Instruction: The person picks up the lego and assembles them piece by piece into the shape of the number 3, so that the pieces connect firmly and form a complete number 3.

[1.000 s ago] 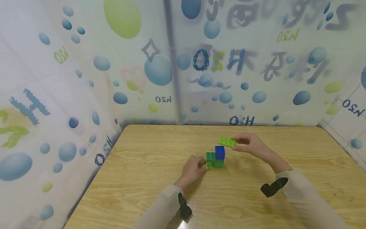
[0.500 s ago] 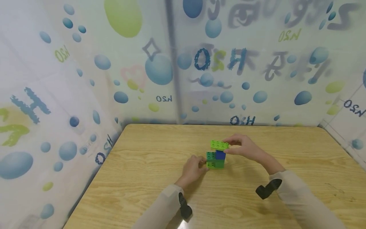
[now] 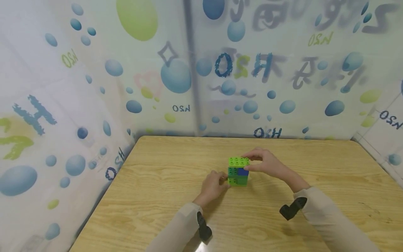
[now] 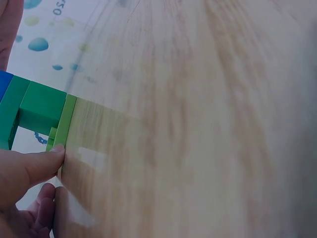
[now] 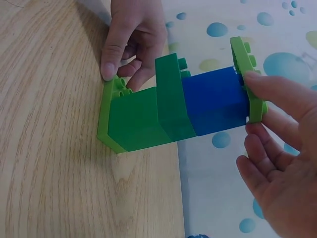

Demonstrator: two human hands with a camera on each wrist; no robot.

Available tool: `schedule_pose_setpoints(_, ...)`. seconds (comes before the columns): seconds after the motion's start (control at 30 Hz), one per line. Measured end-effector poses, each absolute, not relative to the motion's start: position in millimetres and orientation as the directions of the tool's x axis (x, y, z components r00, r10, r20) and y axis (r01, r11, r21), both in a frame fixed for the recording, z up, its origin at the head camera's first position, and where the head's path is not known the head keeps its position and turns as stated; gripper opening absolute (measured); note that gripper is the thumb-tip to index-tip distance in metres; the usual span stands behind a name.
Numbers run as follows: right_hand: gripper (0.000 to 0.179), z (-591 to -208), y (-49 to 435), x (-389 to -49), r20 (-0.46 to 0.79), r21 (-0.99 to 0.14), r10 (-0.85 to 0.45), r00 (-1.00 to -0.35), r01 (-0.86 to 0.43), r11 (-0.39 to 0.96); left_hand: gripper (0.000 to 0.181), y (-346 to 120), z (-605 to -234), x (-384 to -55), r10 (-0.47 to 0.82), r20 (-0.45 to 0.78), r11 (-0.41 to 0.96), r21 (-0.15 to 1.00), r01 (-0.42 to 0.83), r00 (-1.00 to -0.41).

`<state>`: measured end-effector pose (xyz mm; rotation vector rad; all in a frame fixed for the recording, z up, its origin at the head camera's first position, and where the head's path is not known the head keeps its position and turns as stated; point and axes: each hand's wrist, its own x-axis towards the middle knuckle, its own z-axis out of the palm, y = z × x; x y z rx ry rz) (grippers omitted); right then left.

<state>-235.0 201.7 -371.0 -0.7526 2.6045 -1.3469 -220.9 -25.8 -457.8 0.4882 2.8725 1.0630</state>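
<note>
A small stack of toy building bricks stands on the table. From the bottom it has a lime base plate [image 5: 105, 116], a green brick [image 5: 138, 121], a darker green brick [image 5: 172, 106] and a blue brick [image 5: 216, 101]. My right hand [image 3: 267, 163] pinches the right end of a lime studded plate [image 3: 238, 162] between thumb and fingers. That plate lies against the blue brick's top; whether it is pressed fully on cannot be told. On the left side, my left hand [image 3: 211, 185] holds the end of the base plate, its thumb [image 4: 42, 161] on the edge.
The wooden table [image 3: 151, 178] reaches to a patterned curtain [image 3: 220, 119] at the back. More patterned sheeting [image 3: 69, 105] runs along the left side. Each wrist wears a black camera mount, such as the right wrist mount [image 3: 292, 209].
My right hand has brought the lime plate leftward and down, from behind the stack onto the blue brick, turning it level with the stack. My left hand stays at the base.
</note>
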Motion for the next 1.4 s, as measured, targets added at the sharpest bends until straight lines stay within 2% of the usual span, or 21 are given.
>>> schedule_pose_setpoints(0.4, 0.044, -371, 203, -233, 0.122, -0.772, -0.446, -0.887, -0.367, 0.518, 0.032, -23, -453, -220, 0.314, 0.055, 0.720, 0.637, 0.276, -0.948)
schedule_pose_setpoints(0.63, 0.042, -370, 205, -233, 0.122, -0.768, -0.468, -0.875, -0.382, 0.514, 0.032, -22, -453, -219, 0.319, 0.065, 0.723, 0.628, 0.287, -0.945)
schedule_pose_setpoints(1.03, 0.042, -366, 200, -235, 0.153, -0.667, -0.502, -0.851, -0.464, 0.583, 0.031, -22, -455, -220, 0.321, 0.079, 0.714, 0.634, 0.296, -0.944)
schedule_pose_setpoints(1.4, 0.042, -358, 190, -234, 0.112, -0.642, -0.475, -0.873, -0.429, 0.636, 0.028, -25, -457, -220, 0.319, 0.088, 0.699, 0.650, 0.297, -0.944)
